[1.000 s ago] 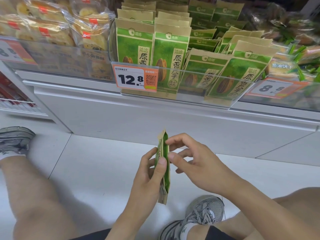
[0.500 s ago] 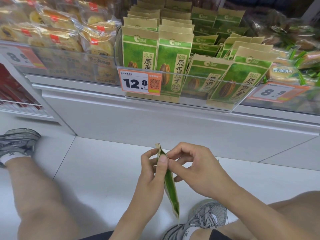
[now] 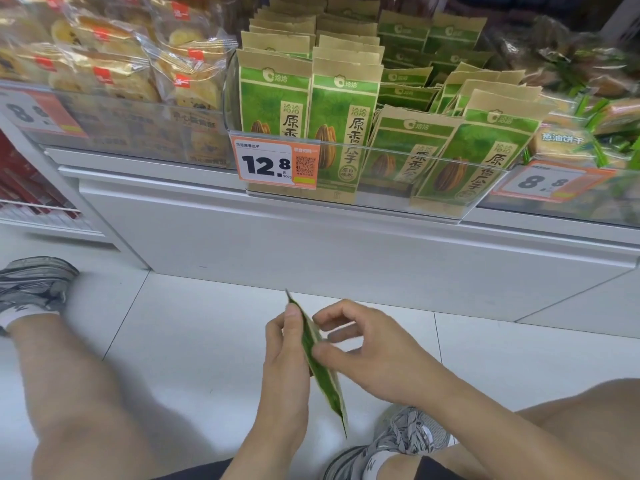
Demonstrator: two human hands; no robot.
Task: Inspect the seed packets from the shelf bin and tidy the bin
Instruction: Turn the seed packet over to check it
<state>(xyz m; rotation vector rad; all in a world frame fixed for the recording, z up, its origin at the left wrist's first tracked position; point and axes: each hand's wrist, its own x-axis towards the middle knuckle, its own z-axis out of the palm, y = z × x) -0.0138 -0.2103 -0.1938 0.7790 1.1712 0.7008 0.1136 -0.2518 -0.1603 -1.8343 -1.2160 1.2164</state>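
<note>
A seed packet held edge-on between both hands, low over the floor in front of the shelf bin.

The left hand (image 3: 287, 351) grips the green seed packet (image 3: 320, 362) with the thumb along its upper edge, and the right hand (image 3: 360, 351) pinches its near face at the middle, the other fingers loosely curled above. The packet is tilted, top corner up toward the shelf, bottom corner hanging near the right shoe (image 3: 398, 441). The bin (image 3: 381, 202) above has upright rows on its left and slumped, leaning packets on its right (behind the 12.8 price tag (image 3: 273, 164)). My guess at the risk: held only by its thin edges, the packet could slip to the floor if either pinch loosens, and pushing it back carelessly could tip the leaning stack further.
</note>
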